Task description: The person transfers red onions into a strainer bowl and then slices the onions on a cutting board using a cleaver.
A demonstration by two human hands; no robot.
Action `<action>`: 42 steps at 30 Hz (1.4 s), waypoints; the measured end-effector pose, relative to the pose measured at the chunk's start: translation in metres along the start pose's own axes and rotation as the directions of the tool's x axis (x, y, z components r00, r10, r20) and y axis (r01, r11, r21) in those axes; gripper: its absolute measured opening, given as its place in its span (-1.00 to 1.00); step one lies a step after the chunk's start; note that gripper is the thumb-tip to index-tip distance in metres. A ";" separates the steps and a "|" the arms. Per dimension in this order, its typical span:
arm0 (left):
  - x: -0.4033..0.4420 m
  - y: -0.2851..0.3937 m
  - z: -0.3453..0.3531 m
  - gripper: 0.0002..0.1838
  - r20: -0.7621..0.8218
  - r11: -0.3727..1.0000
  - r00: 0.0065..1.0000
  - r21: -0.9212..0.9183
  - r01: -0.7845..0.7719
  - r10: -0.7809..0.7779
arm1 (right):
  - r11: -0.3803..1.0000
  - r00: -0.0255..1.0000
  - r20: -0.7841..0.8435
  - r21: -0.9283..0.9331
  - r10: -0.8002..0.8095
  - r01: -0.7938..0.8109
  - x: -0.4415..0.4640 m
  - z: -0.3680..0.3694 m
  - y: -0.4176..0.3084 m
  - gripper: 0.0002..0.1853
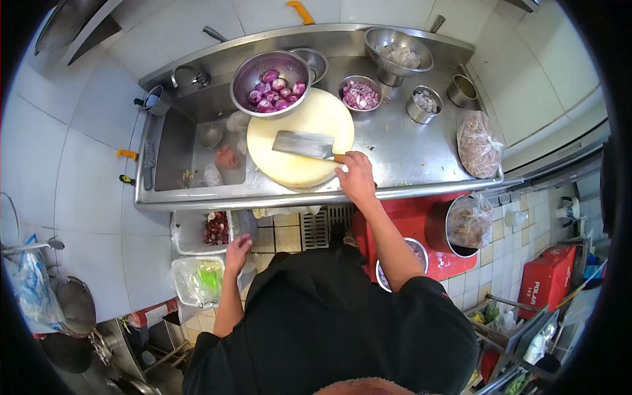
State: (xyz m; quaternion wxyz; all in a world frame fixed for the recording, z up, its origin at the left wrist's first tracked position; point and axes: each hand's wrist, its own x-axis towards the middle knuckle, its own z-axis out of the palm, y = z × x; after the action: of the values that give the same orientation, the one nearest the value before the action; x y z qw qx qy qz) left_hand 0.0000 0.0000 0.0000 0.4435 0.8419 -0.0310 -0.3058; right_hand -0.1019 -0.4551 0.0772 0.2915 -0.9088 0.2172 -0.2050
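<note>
My right hand [357, 176] is closed on the wooden handle of a cleaver [303, 143], whose broad blade lies over a round, pale yellow chopping board [296, 171]. Behind the board, a steel colander [245, 72] holds peeled purple onions [273, 92]. A small bowl of chopped onion [360, 94] stands to the right of the board. Lower down, my left hand [239, 250] hangs beside the counter with its fingers bent, near a bin of dark red scraps [217, 229]; whether it holds anything is too small to tell.
A sink basin [176, 148] lies left of the board. At the right stand a raised colander [390, 74], steel pots [425, 105] and a filled plastic bag [478, 146]. The counter's front edge [395, 193] runs between me and the board. Below sits a red surface [454, 263].
</note>
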 end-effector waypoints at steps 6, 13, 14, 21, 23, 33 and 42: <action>0.069 0.097 0.016 -0.59 -0.005 0.976 0.995 -0.195 -0.095 0.096 | 0.981 0.995 0.097 -0.192 0.020 -0.001 0.034 -0.003 0.014 -0.65; 0.166 0.182 0.010 -0.63 0.061 0.953 0.954 -0.094 -0.286 0.293 | 0.955 0.985 0.079 -0.269 0.154 -0.128 0.033 0.000 0.009 -0.77; 0.178 0.195 0.009 -0.63 0.052 0.937 0.937 -0.064 -0.343 0.347 | 0.952 0.983 0.055 -0.264 0.177 -0.157 0.028 0.001 0.002 -0.77; 0.230 0.267 0.012 -0.30 -0.187 0.699 0.678 0.080 -0.711 0.711 | 0.870 0.882 0.058 -0.204 0.468 -0.448 -0.014 0.020 -0.024 -0.61; 0.232 0.284 0.012 -0.18 -0.183 0.588 0.559 0.263 -0.765 0.809 | 0.849 0.855 0.012 -0.126 0.519 -0.513 -0.023 0.026 -0.036 -0.59; 0.239 0.306 0.048 0.15 -0.319 0.757 0.741 -0.100 -0.646 0.591 | 0.763 0.751 0.143 -0.051 0.644 -0.644 -0.025 0.028 -0.036 -0.50; 0.257 0.302 0.059 0.03 -0.247 0.847 0.944 -0.433 -0.309 0.218 | 0.783 0.735 0.304 -0.062 0.606 -0.619 -0.024 0.019 -0.008 -0.52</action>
State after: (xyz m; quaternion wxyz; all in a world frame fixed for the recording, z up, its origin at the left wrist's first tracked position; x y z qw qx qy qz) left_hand 0.2421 -0.3087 0.0812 0.6712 0.7234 -0.0301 -0.1591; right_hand -0.1101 -0.4282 0.0622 0.3923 -0.8005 0.4512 0.0419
